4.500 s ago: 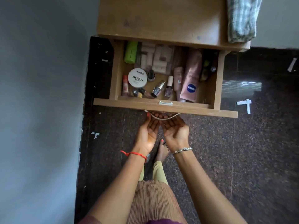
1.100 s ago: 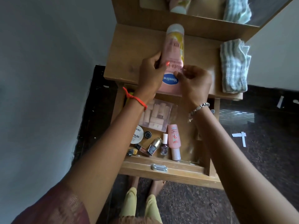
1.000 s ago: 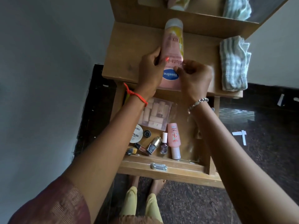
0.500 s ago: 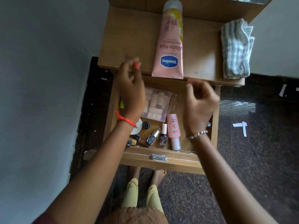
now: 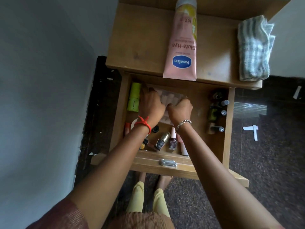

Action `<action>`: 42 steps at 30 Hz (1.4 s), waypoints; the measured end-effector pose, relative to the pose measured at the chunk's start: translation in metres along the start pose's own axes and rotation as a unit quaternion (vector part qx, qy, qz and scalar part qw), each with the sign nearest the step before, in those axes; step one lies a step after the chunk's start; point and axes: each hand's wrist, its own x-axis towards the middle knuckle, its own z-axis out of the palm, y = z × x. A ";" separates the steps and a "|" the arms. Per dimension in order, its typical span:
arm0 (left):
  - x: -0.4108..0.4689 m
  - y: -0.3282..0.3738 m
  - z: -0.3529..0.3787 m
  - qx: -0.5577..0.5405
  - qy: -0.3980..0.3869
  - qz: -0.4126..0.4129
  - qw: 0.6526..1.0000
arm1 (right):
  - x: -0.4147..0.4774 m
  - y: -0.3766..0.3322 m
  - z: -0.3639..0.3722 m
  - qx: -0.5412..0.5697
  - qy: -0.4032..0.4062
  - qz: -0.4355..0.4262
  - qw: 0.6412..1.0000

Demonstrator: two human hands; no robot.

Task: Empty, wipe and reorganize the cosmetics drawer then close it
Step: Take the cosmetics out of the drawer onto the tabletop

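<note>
The wooden drawer (image 5: 225, 138) stands pulled out below the table top (image 5: 143, 40). A pink Vaseline tube (image 5: 182, 47) lies on that top. Inside the drawer, my left hand (image 5: 151, 104) and my right hand (image 5: 180, 109) both close on a clear plastic box of pale sponges (image 5: 171, 98). A green bottle (image 5: 134, 100) lies at the drawer's left. Several nail polish bottles (image 5: 172, 141) lie near the front, and dark bottles (image 5: 216, 113) line the right side.
A folded checked cloth (image 5: 254, 48) lies at the right end of the table top. A grey wall (image 5: 46, 96) runs close on the left. Dark speckled floor (image 5: 264, 162) with paper scraps (image 5: 251, 130) spreads to the right. My feet are below the drawer front.
Both hands let go of the Vaseline tube on the table top and went down into the drawer, onto the clear sponge box.
</note>
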 end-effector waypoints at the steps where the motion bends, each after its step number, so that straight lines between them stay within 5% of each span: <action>1: 0.001 -0.002 0.003 0.007 -0.012 0.002 1.000 | 0.001 0.000 0.002 0.013 0.005 0.011 1.000; 6: 0.001 -0.005 0.009 -0.028 0.004 0.023 0.999 | 0.008 0.004 0.002 0.103 0.047 0.061 0.992; 17: -0.004 -0.004 -0.010 -0.117 0.035 0.020 0.992 | -0.015 0.011 -0.034 0.317 -0.010 0.108 0.942; 22: -0.019 -0.008 -0.062 -0.160 -0.080 0.030 0.983 | -0.051 0.001 -0.062 0.392 -0.052 0.160 0.904; 27: -0.039 -0.014 -0.138 -0.259 -0.143 0.087 0.951 | -0.087 -0.040 -0.081 0.399 -0.098 0.072 0.909; 32: -0.032 -0.008 -0.183 -0.261 -0.094 0.154 0.949 | -0.077 -0.108 -0.073 0.368 -0.075 0.000 0.927; 42: 0.060 -0.008 -0.146 -0.125 0.063 0.181 0.974 | 0.010 -0.171 -0.024 0.310 0.070 -0.062 0.946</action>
